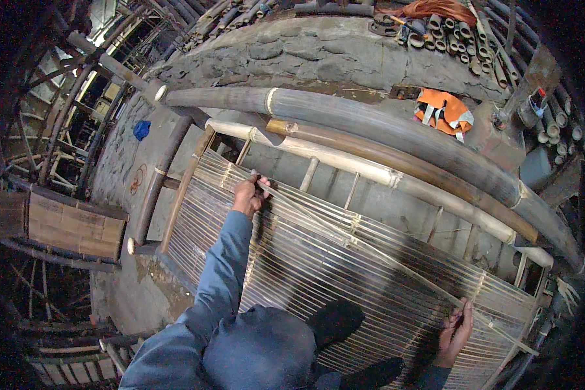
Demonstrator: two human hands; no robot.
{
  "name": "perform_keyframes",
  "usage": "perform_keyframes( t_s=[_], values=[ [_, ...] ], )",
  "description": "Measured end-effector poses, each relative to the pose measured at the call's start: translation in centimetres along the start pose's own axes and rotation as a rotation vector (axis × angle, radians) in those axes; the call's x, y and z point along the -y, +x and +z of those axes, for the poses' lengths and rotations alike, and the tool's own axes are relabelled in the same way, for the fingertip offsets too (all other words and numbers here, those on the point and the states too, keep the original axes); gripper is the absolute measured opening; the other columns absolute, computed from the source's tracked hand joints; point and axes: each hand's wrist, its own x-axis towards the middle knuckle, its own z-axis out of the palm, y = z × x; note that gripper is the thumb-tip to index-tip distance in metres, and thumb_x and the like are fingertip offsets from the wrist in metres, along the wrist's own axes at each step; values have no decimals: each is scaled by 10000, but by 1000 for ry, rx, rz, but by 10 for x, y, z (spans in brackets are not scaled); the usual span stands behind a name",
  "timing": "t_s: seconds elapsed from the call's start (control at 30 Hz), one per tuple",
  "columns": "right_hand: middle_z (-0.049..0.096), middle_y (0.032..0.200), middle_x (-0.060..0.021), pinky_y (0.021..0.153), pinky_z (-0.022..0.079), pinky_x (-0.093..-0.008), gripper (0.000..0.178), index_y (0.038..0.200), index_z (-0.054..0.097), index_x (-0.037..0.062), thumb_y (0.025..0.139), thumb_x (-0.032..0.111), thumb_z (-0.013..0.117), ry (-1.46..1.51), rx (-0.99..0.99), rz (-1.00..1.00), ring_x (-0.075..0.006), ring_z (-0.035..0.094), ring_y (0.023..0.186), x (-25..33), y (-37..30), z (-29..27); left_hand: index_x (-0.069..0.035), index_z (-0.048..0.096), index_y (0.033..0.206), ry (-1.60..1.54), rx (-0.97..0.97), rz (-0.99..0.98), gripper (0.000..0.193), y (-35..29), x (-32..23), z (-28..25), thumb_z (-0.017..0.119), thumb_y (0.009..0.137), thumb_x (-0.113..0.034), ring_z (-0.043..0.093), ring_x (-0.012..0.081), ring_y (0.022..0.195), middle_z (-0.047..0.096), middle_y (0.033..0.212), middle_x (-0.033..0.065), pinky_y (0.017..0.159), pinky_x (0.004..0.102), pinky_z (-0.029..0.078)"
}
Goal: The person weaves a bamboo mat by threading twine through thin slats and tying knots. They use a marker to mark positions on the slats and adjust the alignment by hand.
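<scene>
A long, thin bamboo strip (396, 263) runs slantwise over a slatted bamboo panel (198, 208), from the far left down to the near right. My left hand (248, 195) is closed on its far end, close to the panel's far edge. Lower on the right, my right hand (456, 330) pinches the same strip between thumb and fingers, and the strip's end sticks out past it. The panel's narrow slats lie side by side, crossed by several bands of binding. My left arm and dark feet cover part of the slats.
Beyond the panel, a thick curved bamboo rail (370, 120) and a paler pole (318, 151) span the frame. An orange cloth (443, 112) lies behind it, near stacked bamboo tubes (452, 40). A blue bundle (142, 130) is on the floor; a woven bamboo seat (75, 231) stands left.
</scene>
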Motion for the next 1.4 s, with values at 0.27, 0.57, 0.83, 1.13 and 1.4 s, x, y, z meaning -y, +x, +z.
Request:
perform_keyframes(
  t_s=[0.27,0.57,0.83,1.13,1.4],
  values=[
    [533,726,39,485,329,-211,333,1145,644,51,991,347,641,2,8,-36,-44,447,585,4,13,22,-104,594,918,21,-96,53,289,10,-8,-10,580,1021,-374,619,193,621,652,761,47,478,347,489],
    [596,946,-23,636,457,-261,261,1206,615,76,1024,261,584,39,101,69,-105,539,802,-13,70,25,84,561,1193,1358,-403,1032,448,-57,9,77,639,957,-288,583,416,1045,606,1127,279,968,515,455],
    [688,926,-113,640,512,-448,275,1105,648,39,942,259,630,-838,199,-154,-277,644,799,-10,190,-7,-36,607,1217,1500,729,1110,369,-165,93,190,644,896,-214,537,395,1048,590,1067,197,959,471,398],
    [384,1497,-241,1093,325,-581,474,1453,461,111,1015,285,507,-1377,-640,-985,-465,378,1344,85,219,-138,3,614,1005,1371,739,1027,264,-127,95,179,721,847,-180,510,352,878,532,883,165,815,441,415],
    [315,1560,-236,1141,275,-562,494,1466,466,82,1051,347,429,-1227,-599,-964,-437,340,1400,68,215,-132,2,561,849,1205,603,920,314,-161,58,165,765,843,-237,504,282,876,522,871,126,828,375,413]
  ],
)
